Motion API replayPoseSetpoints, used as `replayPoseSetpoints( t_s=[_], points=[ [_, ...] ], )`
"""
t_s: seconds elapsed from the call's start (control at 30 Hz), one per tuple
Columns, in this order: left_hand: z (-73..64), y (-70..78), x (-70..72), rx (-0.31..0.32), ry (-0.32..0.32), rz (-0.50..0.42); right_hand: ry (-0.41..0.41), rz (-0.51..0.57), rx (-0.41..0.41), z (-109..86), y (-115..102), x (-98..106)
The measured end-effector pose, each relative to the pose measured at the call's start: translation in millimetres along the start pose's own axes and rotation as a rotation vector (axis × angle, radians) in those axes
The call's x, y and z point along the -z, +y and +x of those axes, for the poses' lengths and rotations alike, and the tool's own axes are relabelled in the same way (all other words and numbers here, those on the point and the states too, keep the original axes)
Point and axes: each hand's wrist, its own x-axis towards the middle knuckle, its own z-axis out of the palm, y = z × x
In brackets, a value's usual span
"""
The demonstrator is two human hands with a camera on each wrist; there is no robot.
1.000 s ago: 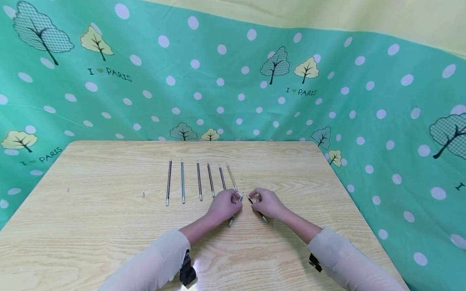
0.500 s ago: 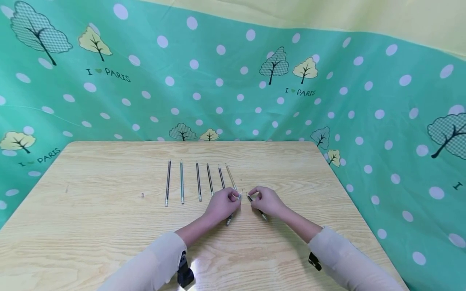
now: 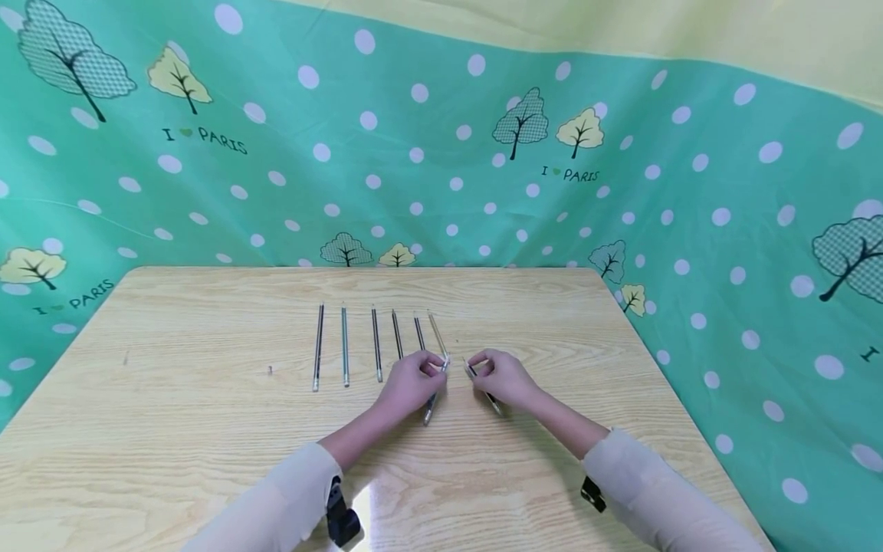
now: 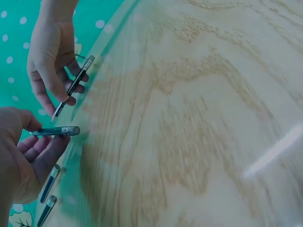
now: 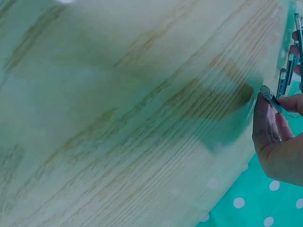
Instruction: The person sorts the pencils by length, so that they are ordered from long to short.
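Note:
My left hand (image 3: 412, 381) pinches a pencil (image 3: 430, 409) between thumb and fingers, at the near right end of a row of pencils. In the left wrist view that pencil (image 4: 57, 131) shows its eraser end pointing away from the palm. Just to the right, my right hand (image 3: 507, 379) pinches a dark pencil (image 3: 493, 402), its point tilted up and left. The row holds several pencils lying side by side, among them a blue-green pencil (image 3: 346, 345) and a tan pencil (image 3: 438, 333). My left hand hides the lower ends of some pencils at the right of the row.
A small scrap (image 3: 270, 370) lies on the wooden table (image 3: 186, 429) left of the row. Behind the table and along its right side hangs a green dotted cloth (image 3: 414, 192). Light glares off the tabletop near the left sleeve (image 3: 276, 498).
My left hand has shifted left and slightly away from me with its pencil, closer to the row's tan pencil. The right hand has moved slightly left and away, still pinching its pencil.

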Motion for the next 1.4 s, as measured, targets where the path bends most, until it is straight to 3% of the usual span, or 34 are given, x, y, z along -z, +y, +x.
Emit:
replayPoseSetpoints(
  t_s=[0.33,0.73,1.0,1.23,1.4],
  points=[
    [-1.1,1.7,18.6,0.094,0.032,-0.171,0.006,0.074,-0.025,0.8,-6,3],
    [-0.3,-0.9,39.7,0.149,0.083,-0.219,-0.015,0.164,0.012,8.4,-21,4],
    [0.2,-0.2,47.8,0.171,0.095,-0.251,0.017,0.3,-0.009,13.4,-31,-1],
    [0.5,-0.1,49.7,0.179,0.116,-0.276,-0.013,0.39,0.003,-3.9,-68,4],
    [2.3,0.3,50.4,0.188,0.127,-0.303,-0.007,0.433,0.015,-1.9,-75,-5]
  ],
)
